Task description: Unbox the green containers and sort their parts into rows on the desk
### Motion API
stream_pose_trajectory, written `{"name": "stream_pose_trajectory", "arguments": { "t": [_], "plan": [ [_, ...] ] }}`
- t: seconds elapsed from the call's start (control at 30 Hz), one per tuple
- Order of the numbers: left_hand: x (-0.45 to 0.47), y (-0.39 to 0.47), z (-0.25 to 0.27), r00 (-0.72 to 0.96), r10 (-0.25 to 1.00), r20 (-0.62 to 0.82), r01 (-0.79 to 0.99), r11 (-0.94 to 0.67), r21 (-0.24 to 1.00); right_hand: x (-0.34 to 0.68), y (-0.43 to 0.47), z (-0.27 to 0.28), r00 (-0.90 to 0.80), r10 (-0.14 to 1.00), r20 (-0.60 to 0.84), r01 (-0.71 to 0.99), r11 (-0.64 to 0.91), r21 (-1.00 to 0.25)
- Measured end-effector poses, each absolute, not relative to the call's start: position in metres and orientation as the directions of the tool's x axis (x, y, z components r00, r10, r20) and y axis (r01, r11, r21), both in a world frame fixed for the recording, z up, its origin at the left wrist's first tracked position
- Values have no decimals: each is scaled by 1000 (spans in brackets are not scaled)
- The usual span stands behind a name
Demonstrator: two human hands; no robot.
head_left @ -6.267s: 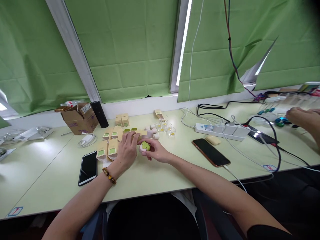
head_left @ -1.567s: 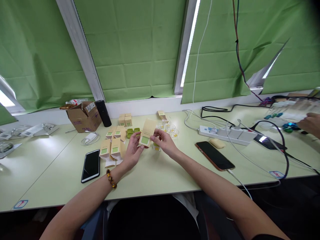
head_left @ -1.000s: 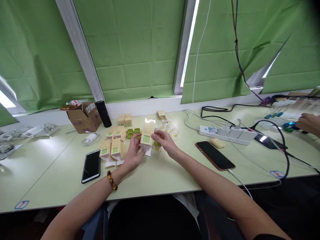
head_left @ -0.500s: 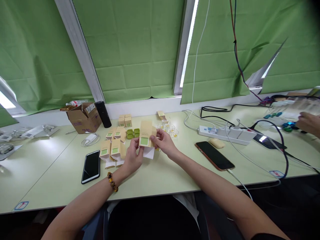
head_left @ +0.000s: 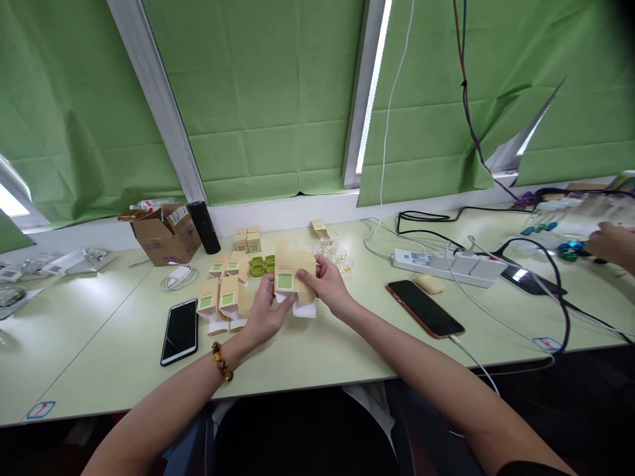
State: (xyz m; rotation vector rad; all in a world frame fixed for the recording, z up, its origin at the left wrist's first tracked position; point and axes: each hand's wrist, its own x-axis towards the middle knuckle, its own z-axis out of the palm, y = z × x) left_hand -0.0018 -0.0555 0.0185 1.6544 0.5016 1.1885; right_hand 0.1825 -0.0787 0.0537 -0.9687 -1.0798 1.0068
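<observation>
While the person's left hand [head_left: 265, 312] and right hand [head_left: 328, 284] are clamping opposite sides of a tan cardboard carton [head_left: 292, 260] at their twelve o'clock, its tiny print above a green square [head_left: 284, 281] is defying my reading; similar tan paper boxes [head_left: 230, 289] are resting at its nine o'clock.

Print [head_left: 285, 269] on the held carton [head_left: 292, 259] is unreadably small.
</observation>
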Motion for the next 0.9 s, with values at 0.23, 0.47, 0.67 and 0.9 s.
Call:
{"name": "stream_pose_trajectory", "arguments": {
  "t": [0.23,0.47,0.67,0.9],
  "plan": [
    [-1,-47,24,481,814,327,-249,-231,941,184,-77,51,326,906,270,-78,311,-947],
    [-2,-42,28,448,854,265,-300,-135,944,184,-84,53,241,902,358,-142,397,-907],
    [-3,-33,26,377,887,267,-362,-125,924,188,-84,49,190,912,364,-219,401,-890],
    [-26,-15,38,3,359,933,224,-910,349,192,-80,46,290,885,365,-165,422,-892]
  ]
}}
